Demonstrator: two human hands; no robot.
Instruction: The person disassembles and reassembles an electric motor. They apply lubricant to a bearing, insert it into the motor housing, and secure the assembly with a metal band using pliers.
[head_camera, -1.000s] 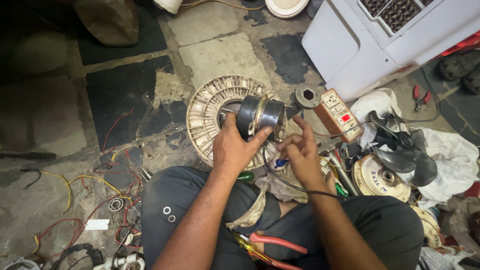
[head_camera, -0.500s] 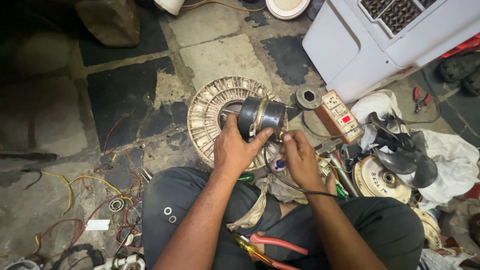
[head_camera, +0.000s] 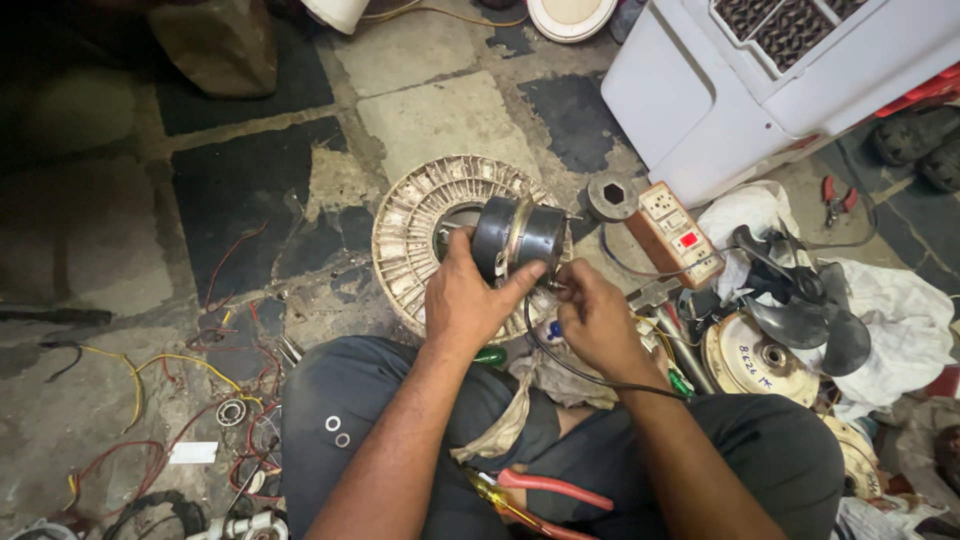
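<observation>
Over the round ribbed metal disc (head_camera: 420, 225) on the floor, the left hand (head_camera: 470, 300) is wrapped tight around a small dark motor (head_camera: 518, 238). The right hand (head_camera: 595, 320) is just beside the motor, and its fingers pinch a thin black wire (head_camera: 560, 362) at the motor's side. That wire hangs down from the motor and runs across the person's lap. The two hands are close but not touching.

Right of the motor stands a brown wooden box (head_camera: 675, 235) with a white socket plate and a small red patch on top. A grey ring with a six-sided hole (head_camera: 611, 193) lies between the motor and that box. Past the box there is a black fan blade (head_camera: 800, 305) on a white cloth (head_camera: 900, 320), and a round cream cover with dark writing on it (head_camera: 752, 358). A big white plastic case with a grille (head_camera: 760, 80) stands far up and right of the motor.

Below the motor, on the dark trousers, lie red-handled pliers (head_camera: 555, 488). Left of the motor, red and yellow wires (head_camera: 160, 400) curl on the floor, with a small white tag (head_camera: 193, 452) among them. The floor (head_camera: 430, 110) is old stone, with grey and black squares, cracked and dirty.
</observation>
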